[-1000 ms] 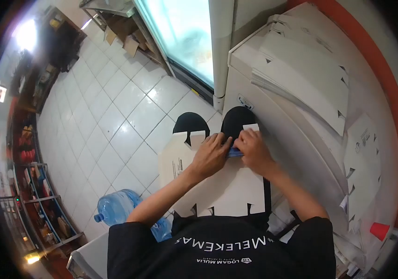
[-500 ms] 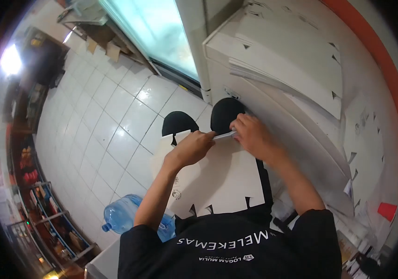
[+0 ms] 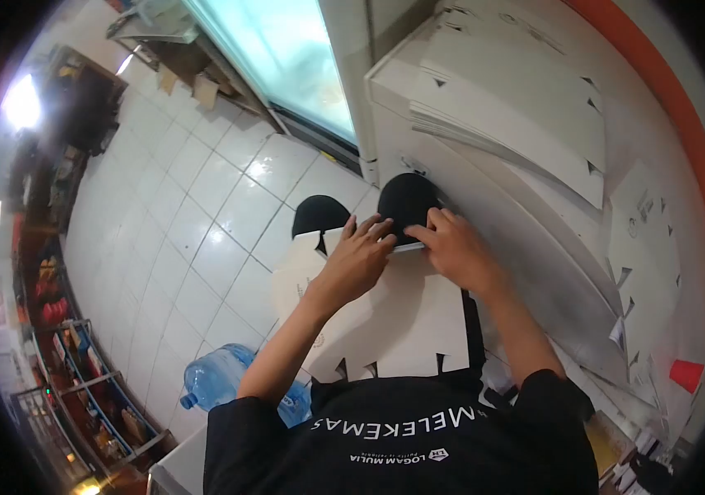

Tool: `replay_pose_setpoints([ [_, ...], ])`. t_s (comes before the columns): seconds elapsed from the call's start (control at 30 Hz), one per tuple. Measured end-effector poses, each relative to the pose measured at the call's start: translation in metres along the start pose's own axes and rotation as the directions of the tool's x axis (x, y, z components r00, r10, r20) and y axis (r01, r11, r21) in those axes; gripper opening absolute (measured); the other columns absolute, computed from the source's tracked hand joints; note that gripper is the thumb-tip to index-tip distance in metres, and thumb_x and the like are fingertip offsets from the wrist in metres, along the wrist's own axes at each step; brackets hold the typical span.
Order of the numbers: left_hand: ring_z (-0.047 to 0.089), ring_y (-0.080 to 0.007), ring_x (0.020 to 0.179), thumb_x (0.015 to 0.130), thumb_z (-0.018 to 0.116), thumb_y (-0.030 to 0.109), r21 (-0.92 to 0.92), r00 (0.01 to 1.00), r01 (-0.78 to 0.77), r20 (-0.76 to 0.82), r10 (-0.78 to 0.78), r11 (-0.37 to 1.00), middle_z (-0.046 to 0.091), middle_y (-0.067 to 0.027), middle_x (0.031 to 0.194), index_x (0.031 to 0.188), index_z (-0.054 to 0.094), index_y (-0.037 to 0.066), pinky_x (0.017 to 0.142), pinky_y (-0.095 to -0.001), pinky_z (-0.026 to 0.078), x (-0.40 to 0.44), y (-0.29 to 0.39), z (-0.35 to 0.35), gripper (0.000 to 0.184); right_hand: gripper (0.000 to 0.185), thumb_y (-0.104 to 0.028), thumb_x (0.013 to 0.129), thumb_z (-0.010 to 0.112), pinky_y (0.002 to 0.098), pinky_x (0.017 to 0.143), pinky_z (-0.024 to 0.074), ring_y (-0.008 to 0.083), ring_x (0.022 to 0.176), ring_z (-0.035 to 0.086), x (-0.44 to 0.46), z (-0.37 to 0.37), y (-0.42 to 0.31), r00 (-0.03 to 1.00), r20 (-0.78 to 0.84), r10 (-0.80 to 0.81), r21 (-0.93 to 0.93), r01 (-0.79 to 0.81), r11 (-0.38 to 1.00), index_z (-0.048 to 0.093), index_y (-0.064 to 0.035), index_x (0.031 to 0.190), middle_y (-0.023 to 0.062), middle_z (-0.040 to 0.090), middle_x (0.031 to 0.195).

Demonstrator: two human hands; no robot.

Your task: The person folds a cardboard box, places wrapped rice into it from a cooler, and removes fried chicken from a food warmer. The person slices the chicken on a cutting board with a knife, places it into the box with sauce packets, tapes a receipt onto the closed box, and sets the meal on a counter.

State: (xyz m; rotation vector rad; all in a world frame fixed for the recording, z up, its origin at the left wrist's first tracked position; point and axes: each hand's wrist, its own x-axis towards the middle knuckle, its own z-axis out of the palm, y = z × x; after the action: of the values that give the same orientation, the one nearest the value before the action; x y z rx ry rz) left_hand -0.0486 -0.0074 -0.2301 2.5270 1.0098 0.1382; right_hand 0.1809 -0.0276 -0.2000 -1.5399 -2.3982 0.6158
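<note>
A cream cardboard sheet with dark slots and cut corners lies across the lap. My left hand rests at its far edge, fingers apart and lying over the board. Close by on the right, my right hand has its fingers bent at the same edge, thumb and forefinger pressed near a narrow pale strip between the hands. What the right fingertips grip is too small to make out. Two black rounded shapes show just beyond the edge.
Stacked flat cardboard sheets lie on a white surface at the right, with a red cup lower down. A blue water bottle lies at the left on the tiled floor. A lit glass-fronted cabinet stands ahead.
The view has shifted slightly. The blue item seen between the hands a second ago no longer shows. My left fingers have spread out, and the folded flap near my right hand is no longer raised.
</note>
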Motion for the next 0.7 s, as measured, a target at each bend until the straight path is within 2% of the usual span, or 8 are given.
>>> replay_pose_setpoints([
  [0.13, 0.041, -0.0381, 0.142, 0.08, 0.078, 0.01, -0.061, 0.964, 0.25, 0.105, -0.243, 0.966, 0.048, -0.0223, 0.147, 0.139, 0.05, 0.005, 0.122, -0.0476, 0.029, -0.018, -0.03, -0.037, 0.066, 0.025, -0.003, 0.083, 0.067, 0.0428, 0.089, 0.05, 0.0301, 0.101, 0.059, 0.02, -0.01, -0.001, 0.99, 0.113, -0.089, -0.08, 0.098, 0.992, 0.07, -0.0089, 0.107, 0.0107, 0.059, 0.102],
  [0.23, 0.047, -0.0402, 0.136, 0.077, 0.079, 0.008, -0.142, 0.974, 0.223, 0.001, -0.225, 0.964, 0.054, -0.0224, 0.138, 0.142, 0.046, 0.005, 0.118, -0.0425, 0.036, -0.033, -0.044, -0.04, 0.073, 0.023, -0.002, 0.085, 0.063, 0.0432, 0.089, 0.0501, 0.0302, 0.1, 0.06, 0.018, -0.003, 0.009, 0.982, 0.126, -0.139, -0.099, 0.152, 0.983, 0.069, -0.0085, 0.106, 0.0108, 0.06, 0.102],
  [0.27, 0.058, -0.0399, 0.12, 0.076, 0.076, 0.006, -0.094, 0.978, 0.176, -0.093, -0.185, 0.98, 0.059, -0.0214, 0.127, 0.135, 0.053, 0.002, 0.103, -0.0412, 0.047, -0.037, -0.038, -0.042, 0.063, 0.024, -0.001, 0.086, 0.061, 0.0433, 0.088, 0.0502, 0.0301, 0.1, 0.06, 0.017, -0.001, 0.009, 0.982, 0.135, -0.13, -0.103, 0.145, 0.984, 0.069, -0.0087, 0.107, 0.0108, 0.061, 0.102],
  [0.37, 0.062, -0.0329, 0.102, 0.081, 0.067, 0.007, 0.067, 0.944, 0.269, -0.218, -0.249, 0.961, 0.059, -0.0166, 0.109, 0.122, 0.058, -0.003, 0.089, -0.0447, 0.051, -0.06, -0.015, 0.003, 0.044, 0.025, 0.0, 0.086, 0.058, 0.0432, 0.087, 0.0504, 0.0308, 0.099, 0.06, 0.009, -0.007, 0.004, 0.989, 0.119, -0.092, -0.13, 0.107, 0.986, 0.068, -0.0078, 0.108, 0.0121, 0.061, 0.1],
  [0.43, 0.06, -0.029, 0.087, 0.079, 0.067, 0.007, 0.34, 0.9, 0.065, -0.426, 0.092, 0.938, 0.058, -0.0137, 0.101, 0.116, 0.062, -0.002, 0.073, -0.0414, 0.051, -0.083, 0.007, 0.042, 0.038, 0.024, -0.001, 0.085, 0.058, 0.0432, 0.085, 0.0507, 0.0316, 0.096, 0.06, 0.003, 0.001, -0.007, 0.993, 0.077, -0.085, -0.181, 0.098, 0.979, 0.067, -0.0064, 0.108, 0.0138, 0.061, 0.099],
  [0.53, 0.058, -0.0263, 0.084, 0.079, 0.069, 0.01, 0.265, 0.911, 0.218, -0.401, -0.098, 0.939, 0.054, -0.0105, 0.092, 0.119, 0.062, -0.001, 0.07, -0.038, 0.051, -0.083, 0.006, 0.047, 0.042, 0.026, -0.003, 0.084, 0.06, 0.043, 0.082, 0.0524, 0.0333, 0.092, 0.064, -0.014, 0.026, -0.02, 0.993, -0.009, -0.114, -0.257, 0.108, 0.96, 0.067, -0.0036, 0.109, 0.019, 0.062, 0.102],
  [0.63, 0.057, -0.0246, 0.083, 0.079, 0.072, 0.013, 0.097, 0.866, 0.319, -0.435, -0.248, 0.943, 0.052, -0.0096, 0.09, 0.12, 0.062, 0.0, 0.068, -0.0359, 0.05, -0.06, 0.021, 0.019, 0.044, 0.03, -0.007, 0.087, 0.064, 0.0418, 0.087, 0.0541, 0.0337, 0.097, 0.067, -0.022, 0.03, -0.017, 0.937, -0.206, -0.282, -0.364, 0.194, 0.911, 0.066, -0.0006, 0.116, 0.0221, 0.062, 0.11],
  [0.7, 0.055, -0.0269, 0.085, 0.079, 0.074, 0.017, 0.172, 0.909, 0.286, -0.359, -0.21, 0.943, 0.05, -0.0106, 0.091, 0.126, 0.062, 0.004, 0.07, -0.038, 0.05, -0.046, 0.022, 0.003, 0.05, 0.031, -0.006, 0.084, 0.066, 0.0406, 0.086, 0.0547, 0.0315, 0.096, 0.068, -0.024, 0.022, -0.019, 0.949, -0.159, -0.271, -0.336, 0.206, 0.919, 0.066, 0.0006, 0.114, 0.0212, 0.066, 0.104],
])
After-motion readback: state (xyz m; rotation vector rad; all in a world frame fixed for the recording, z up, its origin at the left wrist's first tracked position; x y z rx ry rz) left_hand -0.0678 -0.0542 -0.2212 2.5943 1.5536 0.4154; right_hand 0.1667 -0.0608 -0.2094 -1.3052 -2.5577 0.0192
